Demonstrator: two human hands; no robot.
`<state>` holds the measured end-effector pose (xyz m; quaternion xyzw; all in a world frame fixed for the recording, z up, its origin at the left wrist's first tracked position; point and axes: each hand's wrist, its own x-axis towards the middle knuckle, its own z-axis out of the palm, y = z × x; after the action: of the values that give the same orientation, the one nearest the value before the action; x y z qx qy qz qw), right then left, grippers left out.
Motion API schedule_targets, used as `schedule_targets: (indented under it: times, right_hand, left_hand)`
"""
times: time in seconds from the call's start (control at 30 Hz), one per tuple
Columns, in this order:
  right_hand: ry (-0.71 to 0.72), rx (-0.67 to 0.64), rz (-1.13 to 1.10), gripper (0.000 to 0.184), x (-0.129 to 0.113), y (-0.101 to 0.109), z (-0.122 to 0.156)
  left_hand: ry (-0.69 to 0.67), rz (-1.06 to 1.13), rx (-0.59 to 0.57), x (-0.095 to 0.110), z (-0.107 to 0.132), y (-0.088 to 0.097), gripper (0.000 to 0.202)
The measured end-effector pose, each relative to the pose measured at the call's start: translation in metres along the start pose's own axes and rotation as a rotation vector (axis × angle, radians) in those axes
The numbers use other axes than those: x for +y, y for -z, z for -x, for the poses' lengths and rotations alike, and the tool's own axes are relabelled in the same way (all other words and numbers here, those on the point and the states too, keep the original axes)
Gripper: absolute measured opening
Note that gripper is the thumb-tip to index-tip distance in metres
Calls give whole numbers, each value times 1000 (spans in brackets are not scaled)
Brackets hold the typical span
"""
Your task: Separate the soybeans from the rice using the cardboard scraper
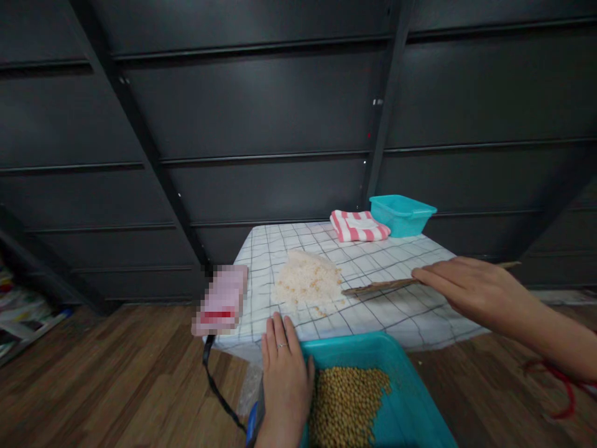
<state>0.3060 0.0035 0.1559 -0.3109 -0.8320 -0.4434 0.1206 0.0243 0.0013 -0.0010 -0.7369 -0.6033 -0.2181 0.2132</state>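
Observation:
My right hand (471, 289) is closed around a thin, rough brown stick (380, 286). The stick's far end reaches the right side of a pile of white grains, which look like rice (303, 283), with yellowish beans mixed in. My left hand (284, 373) lies with fingers stretched out at the table's front edge, over the left rim of a teal basin (410, 398). Its thumb is on the basin's inner side. Round tan beans, like soybeans (347, 404), fill the left part of that basin, which sits in front of the table, close to me.
A white checked cloth (387, 264) covers the table. At its back right are a folded pink-and-white striped towel (359, 225) and a second teal basin (403, 214). A blurred-out pink object (221, 298) with a black strap is at the left edge. Dark panels stand behind.

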Motion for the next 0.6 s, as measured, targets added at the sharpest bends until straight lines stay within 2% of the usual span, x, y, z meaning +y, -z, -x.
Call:
schedule_targets:
  times: [0.17, 0.3, 0.6]
  right_hand:
    - [31, -17, -22, 30, -9, 7, 6]
    - [20, -57, -76, 34, -15, 12, 3]
    - [-22, -93, -154, 36, -22, 18, -5]
  left_hand:
    - [-11, 8, -7, -2, 2, -4, 52]
    - [-42, 14, -15, -5, 4, -9, 53]
    - [-14, -22, 19, 2, 0, -2, 51]
